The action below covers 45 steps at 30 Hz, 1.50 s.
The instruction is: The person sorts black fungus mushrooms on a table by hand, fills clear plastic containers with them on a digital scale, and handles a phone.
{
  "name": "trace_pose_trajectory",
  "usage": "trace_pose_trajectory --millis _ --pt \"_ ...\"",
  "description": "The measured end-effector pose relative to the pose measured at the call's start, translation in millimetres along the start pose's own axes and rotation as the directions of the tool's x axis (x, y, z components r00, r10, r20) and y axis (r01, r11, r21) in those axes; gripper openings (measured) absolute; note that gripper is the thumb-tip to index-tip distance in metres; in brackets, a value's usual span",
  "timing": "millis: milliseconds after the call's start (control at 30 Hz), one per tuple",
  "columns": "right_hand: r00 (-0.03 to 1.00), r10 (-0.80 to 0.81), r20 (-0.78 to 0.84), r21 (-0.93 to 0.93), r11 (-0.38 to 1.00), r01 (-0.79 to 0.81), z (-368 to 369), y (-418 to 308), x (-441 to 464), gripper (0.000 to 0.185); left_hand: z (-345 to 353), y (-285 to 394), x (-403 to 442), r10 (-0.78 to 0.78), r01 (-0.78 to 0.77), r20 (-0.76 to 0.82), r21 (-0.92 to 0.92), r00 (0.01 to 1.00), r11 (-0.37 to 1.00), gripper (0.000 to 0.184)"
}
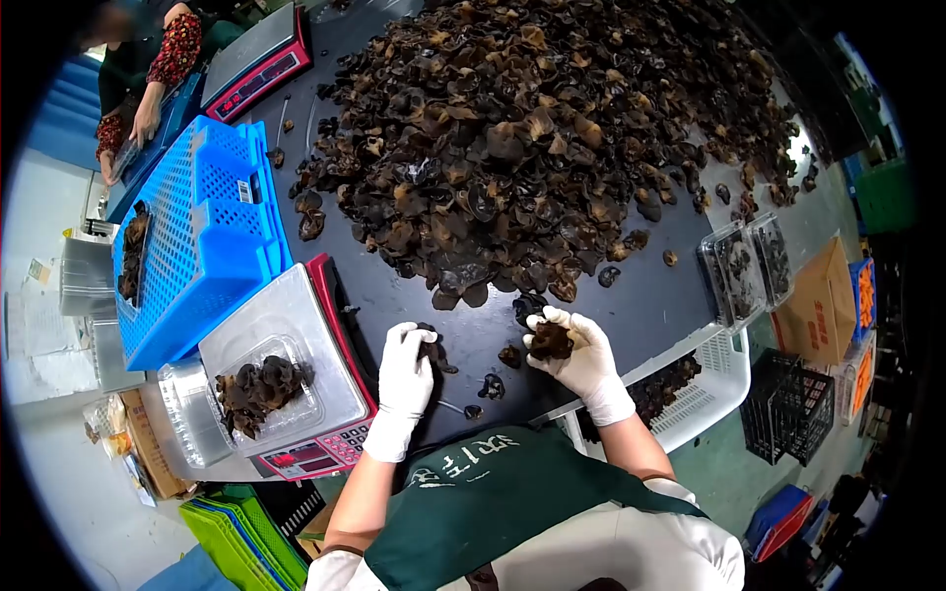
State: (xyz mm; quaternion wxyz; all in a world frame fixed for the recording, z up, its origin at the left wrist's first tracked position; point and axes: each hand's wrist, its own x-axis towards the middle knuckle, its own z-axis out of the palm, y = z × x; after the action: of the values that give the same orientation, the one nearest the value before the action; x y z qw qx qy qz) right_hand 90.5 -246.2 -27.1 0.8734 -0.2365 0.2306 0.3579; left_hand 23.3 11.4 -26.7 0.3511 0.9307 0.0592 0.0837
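Both my hands wear white gloves. My right hand is closed on a dark brown wood ear mushroom, held up in the fingers. My left hand is pinched on another wood ear piece, partly hidden behind the fingers. Between the hands, a few loose pieces lie on the dark table. Just beyond them rises a large heap of wood ear mushrooms. Left of my left hand, a red-framed scale carries an open clear plastic box with wood ears in it.
A blue crate stands left, with a filled box on it. Another scale sits beyond, near a co-worker's hands. Filled clear boxes stand at right, above a white basket holding wood ears. Black crates are on the floor.
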Motion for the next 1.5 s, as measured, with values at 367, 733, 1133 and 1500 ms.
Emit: trace_pose_trajectory --millis 367,733,1133,1500 --pt "0.896 0.01 0.444 -0.874 -0.217 0.435 22.7 29.1 -5.6 0.04 -33.7 15.3 4.2 -0.215 0.366 0.488 -0.824 0.846 -0.432 0.022" --pt "0.889 0.435 -0.142 -0.78 -0.602 0.17 38.6 -43.4 -49.3 0.034 -41.9 22.5 4.9 -0.314 0.363 0.187 -0.384 0.931 0.849 0.039" --pt "0.901 -0.175 0.397 -0.825 -0.498 0.267 16.5 37.3 11.1 0.033 -8.9 3.7 -29.4 -0.128 0.017 0.264 0.385 0.956 0.923 0.022" --pt "0.998 0.052 0.047 -0.407 0.913 -0.028 26.4 38.9 24.0 0.026 -115.5 68.2 -22.3 -0.194 0.175 -0.056 -0.246 0.979 0.953 0.035"
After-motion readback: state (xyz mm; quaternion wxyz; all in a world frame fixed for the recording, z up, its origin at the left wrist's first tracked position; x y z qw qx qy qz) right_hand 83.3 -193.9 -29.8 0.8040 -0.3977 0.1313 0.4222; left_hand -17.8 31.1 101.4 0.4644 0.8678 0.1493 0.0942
